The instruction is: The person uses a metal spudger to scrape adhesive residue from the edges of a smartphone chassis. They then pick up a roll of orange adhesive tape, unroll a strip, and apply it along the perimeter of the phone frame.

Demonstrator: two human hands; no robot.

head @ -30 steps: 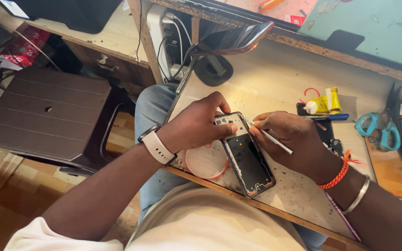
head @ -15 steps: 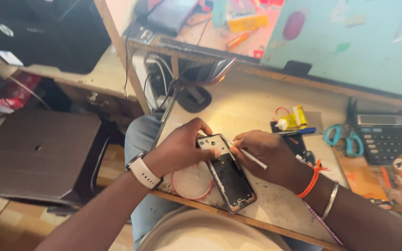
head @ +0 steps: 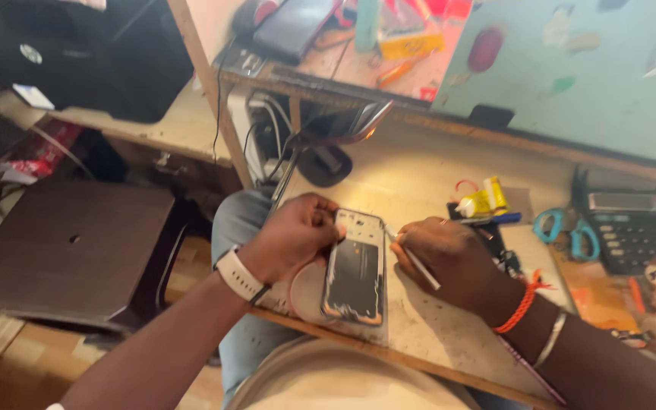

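Head camera: left hand (head: pixel 294 239) grips an opened phone (head: pixel 355 267) on the table (head: pixel 419 334) while right hand (head: pixel 449 258) fingers pinch a thin tool (head: pixel 417 263).

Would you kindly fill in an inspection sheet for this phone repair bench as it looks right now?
Surface: worn pale bench, scuffed.
Job's things: opened phone lying flat; thin white tool.
Clutter: yellow glue tube, blue scissors, black calculator.
Hands: left hand steadies the phone's top; right hand grips the tool.
Cables: dark leads behind the bench.
Surroundings: brown stool, wooden floor.
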